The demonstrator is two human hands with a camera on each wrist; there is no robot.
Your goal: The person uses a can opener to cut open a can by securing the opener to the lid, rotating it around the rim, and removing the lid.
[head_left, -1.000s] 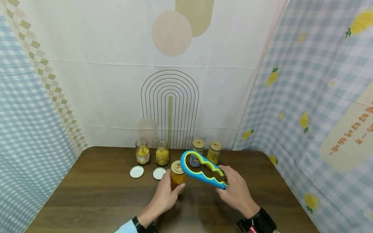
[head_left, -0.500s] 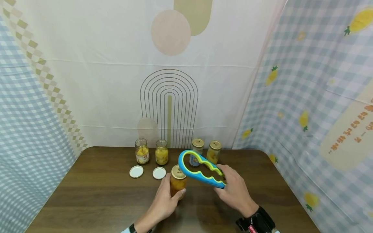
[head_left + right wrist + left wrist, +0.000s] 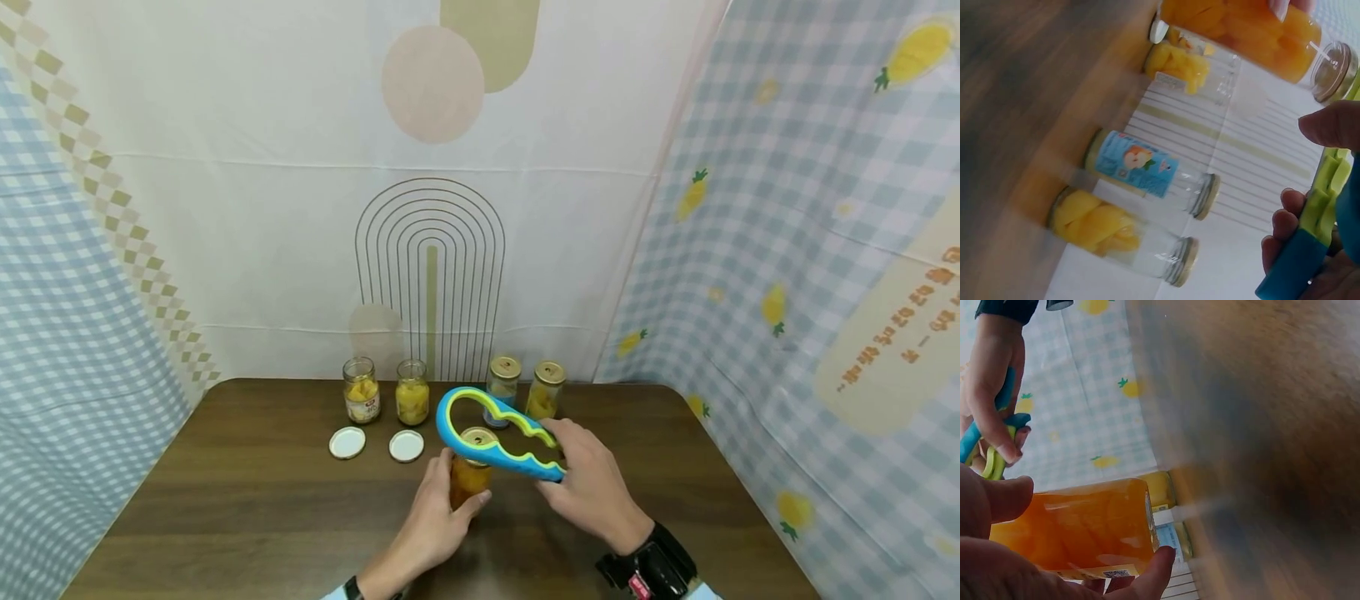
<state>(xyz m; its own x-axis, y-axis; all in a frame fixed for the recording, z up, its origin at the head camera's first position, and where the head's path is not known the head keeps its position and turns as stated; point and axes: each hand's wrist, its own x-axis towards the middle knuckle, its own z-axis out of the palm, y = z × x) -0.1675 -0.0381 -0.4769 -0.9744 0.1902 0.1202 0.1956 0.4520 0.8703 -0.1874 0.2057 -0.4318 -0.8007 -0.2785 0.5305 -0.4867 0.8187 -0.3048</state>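
My left hand [image 3: 435, 521] grips a glass jar of orange fruit pieces [image 3: 469, 483], which has a gold lid [image 3: 1335, 72]. In the left wrist view the thumb and fingers lie along the jar's sides, one fingertip near its base. A blue and green jar opener [image 3: 498, 456] is held by its handle ends in my right hand [image 3: 588, 487]. In the head view the opener's looped end overlaps the jar's lid, slanting across it. Right-hand fingers [image 3: 1285, 219] curl round the green inner grip in the right wrist view.
Two open jars of yellow fruit [image 3: 362, 393] [image 3: 412, 396] stand at the back left, with two white-sided lids [image 3: 347, 442] [image 3: 406, 446] lying before them. Two lidded jars [image 3: 502, 383] [image 3: 545, 392] stand at the back right. A patterned cloth [image 3: 300, 250] hangs behind the brown table [image 3: 247, 500].
The opener has moved left until its loop overlaps the jar's lid. The left hand and jar have shifted slightly right and down. Both hands keep their hold.
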